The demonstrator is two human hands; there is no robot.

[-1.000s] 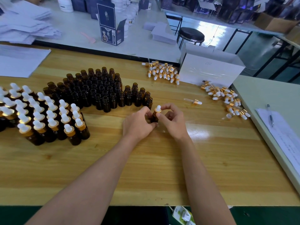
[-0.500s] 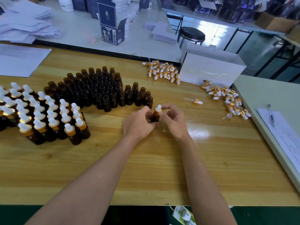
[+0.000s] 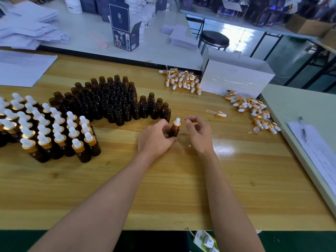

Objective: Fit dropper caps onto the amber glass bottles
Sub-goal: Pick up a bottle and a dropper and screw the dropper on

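Amber bottle (image 3: 175,130), capped, gripped by left hand (image 3: 154,139); right hand (image 3: 200,135) loosely curled, empty, beside; uncapped bottles (image 3: 112,104) behind.

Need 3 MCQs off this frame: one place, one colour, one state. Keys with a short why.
1. Where does the lone dropper cap lie?
A) in a white box
B) on the wooden table, beyond the right hand
C) among capped bottles

2. What colour is the collar of the fitted cap on the held amber bottle?
A) gold
B) black
C) blue

3. What state is the held amber bottle in?
A) uncapped
B) lying on its side
C) capped, upright, gripped by the left hand

Key:
1 B: it lies alone on bare wood past the right hand.
2 A: a gold band sits under the white bulb.
3 C: the left hand's fingers wrap the bottle; the right hand is apart from it.
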